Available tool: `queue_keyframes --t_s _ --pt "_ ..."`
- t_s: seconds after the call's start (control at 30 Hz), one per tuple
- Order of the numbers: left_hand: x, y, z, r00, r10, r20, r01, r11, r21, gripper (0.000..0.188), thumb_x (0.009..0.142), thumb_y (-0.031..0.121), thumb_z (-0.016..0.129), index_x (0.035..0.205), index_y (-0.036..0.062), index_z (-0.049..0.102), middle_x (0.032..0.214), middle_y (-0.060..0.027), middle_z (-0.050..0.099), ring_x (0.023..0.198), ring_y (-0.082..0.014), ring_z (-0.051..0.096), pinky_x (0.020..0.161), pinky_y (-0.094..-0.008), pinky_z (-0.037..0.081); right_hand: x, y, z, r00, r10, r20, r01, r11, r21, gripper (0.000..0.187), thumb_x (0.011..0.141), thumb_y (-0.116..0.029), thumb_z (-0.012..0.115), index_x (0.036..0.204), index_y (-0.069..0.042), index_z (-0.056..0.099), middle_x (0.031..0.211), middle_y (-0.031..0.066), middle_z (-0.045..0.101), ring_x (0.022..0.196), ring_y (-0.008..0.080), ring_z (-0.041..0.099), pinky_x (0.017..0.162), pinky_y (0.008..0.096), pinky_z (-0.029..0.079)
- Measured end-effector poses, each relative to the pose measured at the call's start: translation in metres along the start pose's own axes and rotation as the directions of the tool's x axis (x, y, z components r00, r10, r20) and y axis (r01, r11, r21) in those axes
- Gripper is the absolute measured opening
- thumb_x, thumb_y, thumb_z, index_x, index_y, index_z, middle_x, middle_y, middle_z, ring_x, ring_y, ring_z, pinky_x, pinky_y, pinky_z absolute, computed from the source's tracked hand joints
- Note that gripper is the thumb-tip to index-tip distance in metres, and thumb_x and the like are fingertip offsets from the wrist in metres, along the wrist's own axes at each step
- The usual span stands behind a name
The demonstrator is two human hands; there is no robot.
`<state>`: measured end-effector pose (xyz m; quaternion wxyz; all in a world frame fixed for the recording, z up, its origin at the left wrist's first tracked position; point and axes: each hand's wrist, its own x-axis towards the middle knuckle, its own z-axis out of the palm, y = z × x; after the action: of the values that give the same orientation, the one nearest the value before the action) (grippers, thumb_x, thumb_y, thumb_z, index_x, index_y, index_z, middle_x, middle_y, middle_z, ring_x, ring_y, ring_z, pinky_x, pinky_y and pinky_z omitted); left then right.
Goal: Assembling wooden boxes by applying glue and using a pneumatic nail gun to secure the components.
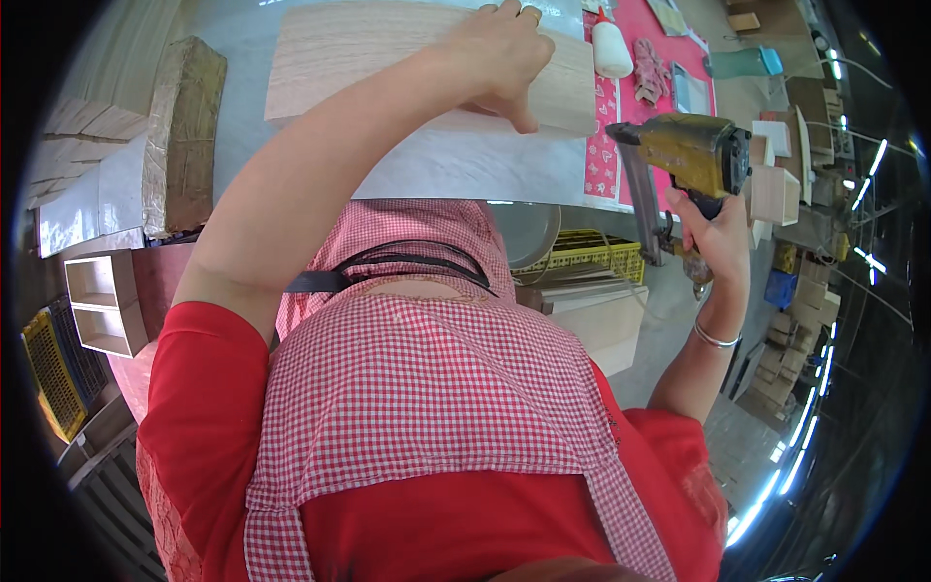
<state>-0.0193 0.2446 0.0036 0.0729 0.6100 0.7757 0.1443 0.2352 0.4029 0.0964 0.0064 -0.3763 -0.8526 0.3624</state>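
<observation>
The left hand (506,60) lies spread across a wooden block (373,63), likely steadying it. The right hand (721,239) clasps a nail gun (689,150) nearby.

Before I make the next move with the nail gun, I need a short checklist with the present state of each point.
1. Left hand on the wooden piece: ok.
2. Right hand holding the nail gun: ok, around its handle.
3. Nose against the wooden piece: not ok, a gap shows.
4. Left hand out of the nose's line: cannot tell; the nose faces toward that side.
5. Trigger untouched: cannot tell, not clearly visible.
</observation>
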Motion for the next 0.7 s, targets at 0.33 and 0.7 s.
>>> queue_keyframes --t_s 0.33,0.7 --pt "-0.012 0.013 0.01 0.966 -0.032 -0.257 0.103 0.958 0.267 0.075 0.059 0.046 0.088 0.111 -0.0036 0.067 0.126 -0.0278 0.054 0.124 -0.0395 0.048 0.105 -0.0464 0.041 -0.009 -0.021 0.008 0.999 -0.006 0.048 0.008 0.999 -0.048 0.028 0.089 -0.028 0.076 0.088 -0.001 0.066 0.054 -0.0028 0.052 0.042 0.005 0.045 0.04 0.0234 0.035" --pt "-0.009 0.006 -0.011 0.984 -0.006 -0.178 0.034 0.987 0.157 0.074 0.059 0.047 0.087 0.11 -0.0033 0.067 0.126 -0.0269 0.054 0.124 -0.0392 0.048 0.106 -0.0467 0.04 -0.018 -0.021 0.019 0.994 0.095 0.054 -0.098 0.994 0.05 0.029 0.09 -0.027 0.075 0.081 -0.003 0.063 0.052 -0.0018 0.052 0.041 0.0064 0.046 0.04 0.0248 0.034"
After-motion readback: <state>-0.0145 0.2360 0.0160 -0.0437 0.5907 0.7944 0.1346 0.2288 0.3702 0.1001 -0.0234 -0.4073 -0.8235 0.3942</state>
